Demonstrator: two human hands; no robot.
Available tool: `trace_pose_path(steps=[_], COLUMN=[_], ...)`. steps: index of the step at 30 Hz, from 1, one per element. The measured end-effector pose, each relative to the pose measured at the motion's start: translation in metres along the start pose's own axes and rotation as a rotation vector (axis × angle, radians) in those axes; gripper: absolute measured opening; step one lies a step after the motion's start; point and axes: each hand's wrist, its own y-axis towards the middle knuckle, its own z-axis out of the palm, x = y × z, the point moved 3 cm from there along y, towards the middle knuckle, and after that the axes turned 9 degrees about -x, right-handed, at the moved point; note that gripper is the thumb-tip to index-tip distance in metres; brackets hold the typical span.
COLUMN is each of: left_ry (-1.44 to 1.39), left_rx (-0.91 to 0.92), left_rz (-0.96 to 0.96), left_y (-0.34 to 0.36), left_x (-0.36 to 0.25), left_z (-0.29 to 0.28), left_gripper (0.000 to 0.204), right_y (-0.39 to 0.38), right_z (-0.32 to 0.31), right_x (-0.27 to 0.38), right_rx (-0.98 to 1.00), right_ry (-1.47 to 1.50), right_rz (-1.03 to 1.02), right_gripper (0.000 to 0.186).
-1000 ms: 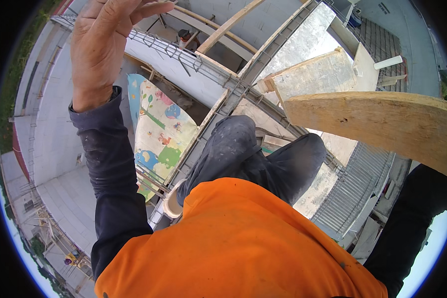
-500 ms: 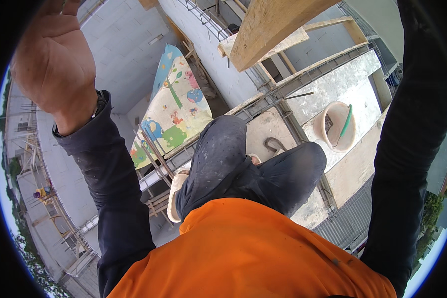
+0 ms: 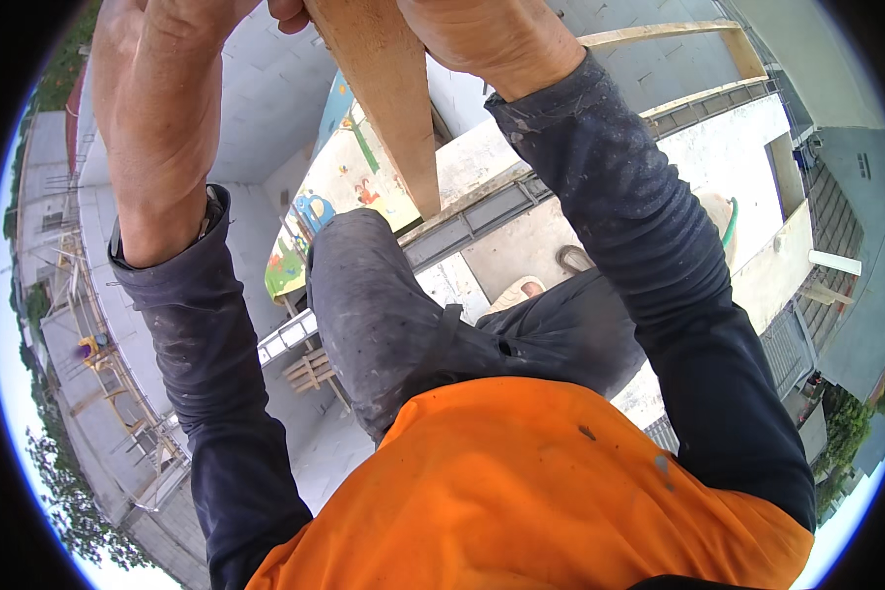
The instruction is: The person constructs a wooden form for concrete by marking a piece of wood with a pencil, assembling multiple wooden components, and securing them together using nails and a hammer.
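A long wooden board slants down in front of me, its lower end above the ledge by my knees. My right hand reaches in from the right and is closed against the board's right side at the top edge. Fingertips show at the board's left edge; which hand they belong to, I cannot tell. My left hand is raised just left of the board. Its fingers are mostly cut off by the top edge, so their grip is hidden.
Below lies a pale ledge with a metal bar frame along it. A dark curved object rests by my foot. My right sleeve partly hides a whitish bucket. A patterned sheet hangs left of my knees, above a deep drop.
My right hand has come into view at the board. The board has swung left and downward, upper end toward my hands. My left hand has turned and moved rightward toward it.
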Motion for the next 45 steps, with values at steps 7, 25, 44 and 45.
trace_pose_path(steps=[7, 25, 44, 45], left_ry=[-0.448, -0.410, -0.432, -0.416], left_rx=[0.060, 0.141, 0.326, 0.309], left_rz=[-0.358, -0.349, -0.378, -0.298], left_y=[-0.025, -0.097, -0.132, -0.130], left_x=[0.025, 0.026, -0.014, -0.018], left_z=[0.007, 0.001, -0.009, -0.007], left_gripper=[0.093, 0.094, 0.069, 0.063], right_y=[-0.072, -0.100, -0.723, -0.733], right_z=[-0.033, -0.020, -0.259, -0.245], right_x=[-0.084, -0.038, -0.001, -0.014], right_rx=[0.124, 0.261, -1.842, -1.866], right_ry=[-0.337, -0.389, -0.455, -0.367], right_rz=[0.099, 0.350, 1.787, 1.844], right_gripper=[0.050, 0.094, 0.047, 0.047])
